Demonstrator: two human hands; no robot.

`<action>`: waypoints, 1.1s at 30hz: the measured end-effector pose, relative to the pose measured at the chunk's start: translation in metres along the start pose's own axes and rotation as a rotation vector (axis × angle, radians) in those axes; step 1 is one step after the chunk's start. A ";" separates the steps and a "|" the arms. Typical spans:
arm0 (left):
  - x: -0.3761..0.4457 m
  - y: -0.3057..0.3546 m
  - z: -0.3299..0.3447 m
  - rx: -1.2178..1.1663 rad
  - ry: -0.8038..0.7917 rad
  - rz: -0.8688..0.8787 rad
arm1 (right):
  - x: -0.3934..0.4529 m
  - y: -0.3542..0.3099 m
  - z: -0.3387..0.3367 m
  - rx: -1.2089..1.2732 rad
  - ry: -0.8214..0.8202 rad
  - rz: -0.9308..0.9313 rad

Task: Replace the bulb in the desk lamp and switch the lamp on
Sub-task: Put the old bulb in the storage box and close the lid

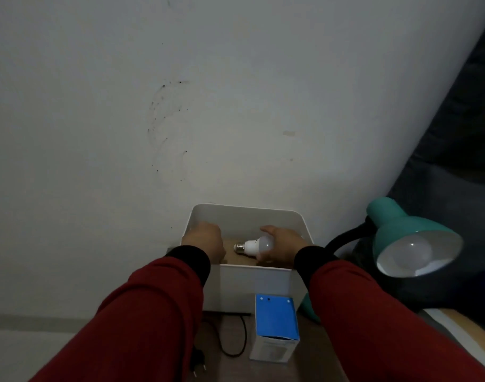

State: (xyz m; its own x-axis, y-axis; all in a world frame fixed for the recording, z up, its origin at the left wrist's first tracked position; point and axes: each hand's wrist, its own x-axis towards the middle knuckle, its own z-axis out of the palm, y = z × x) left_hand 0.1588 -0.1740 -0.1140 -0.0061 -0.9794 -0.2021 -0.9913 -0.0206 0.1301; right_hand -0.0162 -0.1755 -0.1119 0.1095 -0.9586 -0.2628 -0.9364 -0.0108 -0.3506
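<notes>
Head view shows the right hand [281, 244] closed around a white bulb [253, 247] low inside the white bin [259, 283], the left hand [204, 241] curled shut at its left rim, the teal desk lamp [409, 238] just right.

White bulb [256, 246] lying sideways in a box, teal desk lamp [409, 238] at the right.

The bulb has a frosted round globe, a white neck and a silver screw base; it lies on its side with the base pointing left, just above the brown floor of the white bin [246, 213]. The lamp has a glossy teal shade on a curved black gooseneck, its open mouth tilted toward the camera with another frosted bulb seated inside, unlit. A blue-topped carton [275, 318] stands upright in front of the bin.
</notes>
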 end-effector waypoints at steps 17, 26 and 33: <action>-0.087 0.017 -0.070 0.087 0.166 0.011 | -0.098 -0.025 -0.074 -0.444 0.031 0.039; -0.170 0.009 -0.072 0.017 0.176 0.004 | -0.196 -0.020 -0.068 -0.351 0.120 0.058; -0.234 0.003 -0.019 -0.084 0.160 0.031 | -0.259 0.012 0.002 -0.133 0.161 0.076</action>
State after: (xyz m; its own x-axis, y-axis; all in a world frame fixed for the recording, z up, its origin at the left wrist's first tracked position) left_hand 0.1594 0.0516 -0.0474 -0.0091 -0.9991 -0.0406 -0.9765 0.0001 0.2155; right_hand -0.0556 0.0733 -0.0497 -0.0077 -0.9910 -0.1336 -0.9770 0.0360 -0.2103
